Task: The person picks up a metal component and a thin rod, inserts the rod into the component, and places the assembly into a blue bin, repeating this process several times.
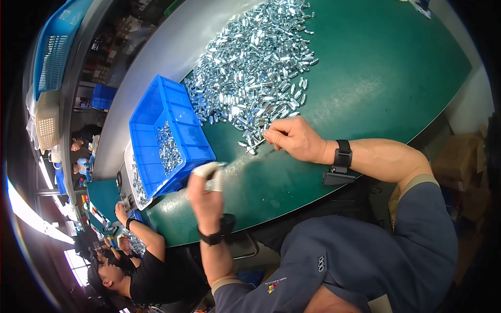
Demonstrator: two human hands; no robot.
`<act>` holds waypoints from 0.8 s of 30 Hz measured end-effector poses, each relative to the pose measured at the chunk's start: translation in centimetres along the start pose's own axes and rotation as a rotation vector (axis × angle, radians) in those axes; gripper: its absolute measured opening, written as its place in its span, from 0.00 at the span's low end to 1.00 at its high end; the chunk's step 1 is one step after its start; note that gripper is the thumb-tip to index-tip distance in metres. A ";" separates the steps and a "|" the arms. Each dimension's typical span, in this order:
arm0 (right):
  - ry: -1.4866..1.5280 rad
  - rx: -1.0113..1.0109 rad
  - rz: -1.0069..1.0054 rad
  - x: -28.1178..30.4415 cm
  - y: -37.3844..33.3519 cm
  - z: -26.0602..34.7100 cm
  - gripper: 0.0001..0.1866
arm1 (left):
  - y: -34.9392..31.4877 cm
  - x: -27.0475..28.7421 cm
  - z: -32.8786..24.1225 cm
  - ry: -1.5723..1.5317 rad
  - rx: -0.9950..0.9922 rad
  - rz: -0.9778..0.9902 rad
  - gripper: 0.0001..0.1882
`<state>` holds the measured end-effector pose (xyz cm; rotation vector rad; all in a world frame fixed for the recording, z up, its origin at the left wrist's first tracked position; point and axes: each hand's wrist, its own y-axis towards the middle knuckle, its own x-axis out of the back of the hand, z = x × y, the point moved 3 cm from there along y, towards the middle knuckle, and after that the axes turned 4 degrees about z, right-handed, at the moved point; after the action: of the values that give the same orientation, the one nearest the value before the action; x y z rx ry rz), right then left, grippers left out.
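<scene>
A large heap of small shiny metal parts (pixel 255 68) spreads over the green table (pixel 365 78). At its near edge my right hand (pixel 297 138) is closed in a pinch on a thin metal rod (pixel 257 144), whose far end meets a few loose parts. My left hand (pixel 205 195), slightly blurred, has pale coverings on its fingertips. It is at the near corner of the blue bin (pixel 190 133), its fingers curled round a small shiny metal part (pixel 210 185). More metal parts (pixel 168 148) lie inside the tilted bin.
A white tray (pixel 130 161) with metal parts sits beyond the blue bin. At left, a person in black (pixel 156 279) works at the same table. A shelf with a light-blue basket (pixel 52 60) rises at far left. Cardboard boxes (pixel 454 159) stand at right.
</scene>
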<state>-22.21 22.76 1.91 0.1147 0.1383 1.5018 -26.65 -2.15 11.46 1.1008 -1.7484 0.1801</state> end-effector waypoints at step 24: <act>-0.145 0.039 -0.029 0.2 0.3 -1.0 0.20 | 1.3 -6.0 1.7 -0.068 0.087 0.172 0.08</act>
<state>-22.70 22.96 0.98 0.2511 0.0529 1.4569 -28.35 1.19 6.31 1.0280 -1.9128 0.3308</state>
